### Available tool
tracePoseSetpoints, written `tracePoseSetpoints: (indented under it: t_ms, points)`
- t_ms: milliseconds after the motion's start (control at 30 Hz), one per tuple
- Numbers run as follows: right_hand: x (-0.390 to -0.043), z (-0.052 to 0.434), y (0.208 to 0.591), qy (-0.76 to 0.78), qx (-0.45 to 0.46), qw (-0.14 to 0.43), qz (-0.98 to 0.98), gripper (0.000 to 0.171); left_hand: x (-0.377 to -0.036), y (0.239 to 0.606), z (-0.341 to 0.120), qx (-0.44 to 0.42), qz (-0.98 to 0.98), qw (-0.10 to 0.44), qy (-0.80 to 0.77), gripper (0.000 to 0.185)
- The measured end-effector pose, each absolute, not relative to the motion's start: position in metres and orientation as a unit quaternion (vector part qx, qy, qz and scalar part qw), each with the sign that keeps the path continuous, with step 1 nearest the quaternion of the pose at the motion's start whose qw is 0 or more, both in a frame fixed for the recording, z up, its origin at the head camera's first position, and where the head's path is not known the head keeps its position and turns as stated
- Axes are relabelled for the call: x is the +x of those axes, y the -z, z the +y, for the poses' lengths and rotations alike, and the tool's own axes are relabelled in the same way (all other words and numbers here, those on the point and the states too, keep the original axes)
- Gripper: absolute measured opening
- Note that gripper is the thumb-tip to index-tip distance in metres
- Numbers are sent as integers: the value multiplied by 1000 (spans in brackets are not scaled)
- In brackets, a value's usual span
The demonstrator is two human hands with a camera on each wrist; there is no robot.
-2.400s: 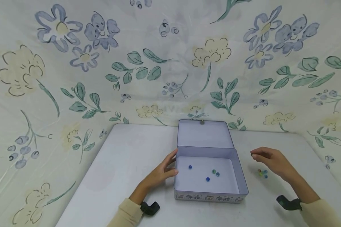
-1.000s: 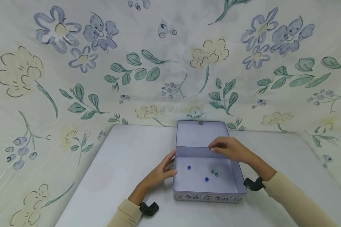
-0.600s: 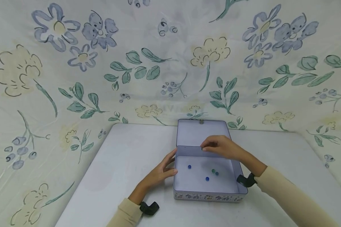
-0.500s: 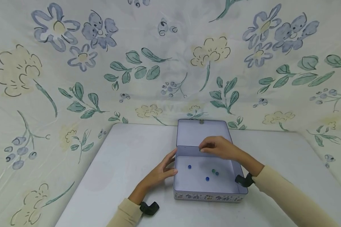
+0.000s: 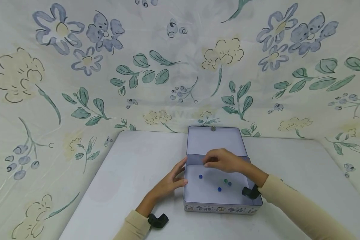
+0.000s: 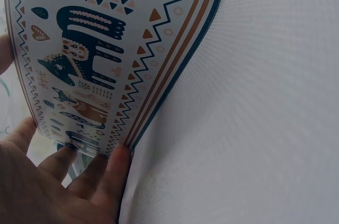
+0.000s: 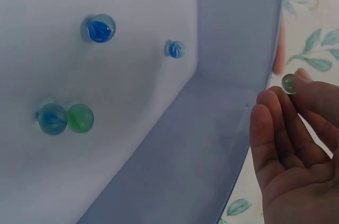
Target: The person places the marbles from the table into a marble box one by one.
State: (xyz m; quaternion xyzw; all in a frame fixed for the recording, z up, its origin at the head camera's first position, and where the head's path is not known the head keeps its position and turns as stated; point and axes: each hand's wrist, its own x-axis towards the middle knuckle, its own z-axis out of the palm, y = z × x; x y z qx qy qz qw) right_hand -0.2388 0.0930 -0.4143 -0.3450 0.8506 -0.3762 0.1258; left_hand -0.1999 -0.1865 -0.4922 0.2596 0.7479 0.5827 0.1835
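Note:
A tin box (image 5: 222, 208) stands on the table, its pale lilac inside facing up. My left hand (image 5: 168, 181) rests against the box's left side; in the left wrist view its fingertips (image 6: 119, 155) touch the wall printed with animals. Over the back left part of the box, my right hand (image 5: 223, 160) pinches a green glass marble (image 7: 288, 83) between thumb and fingers. On the box floor lie a blue marble (image 5: 200, 176) at left, another blue marble (image 5: 219, 189) near the front, and a green marble (image 5: 226, 181) touching a blue-green marble (image 5: 229, 184).
The hinged lid (image 5: 214, 141) stands raised at the back of the box. A white table (image 5: 138, 156) extends around it, with a flowered cloth (image 5: 156, 90) behind. My right sleeve (image 5: 300, 203) hides most of the table patch just right of the box.
My right hand has travelled left from the table beside the box, carrying the marble, to the box's back left, and has lowered a little. The left hand has stayed in place.

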Motion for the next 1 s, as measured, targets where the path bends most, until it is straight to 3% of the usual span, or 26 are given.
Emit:
tracePoseSetpoints:
  t_ms: [1000]
  points:
    - [-241,78,444,322,-351,153,866,13,-202,494,-188,270,743,183,-584,80]
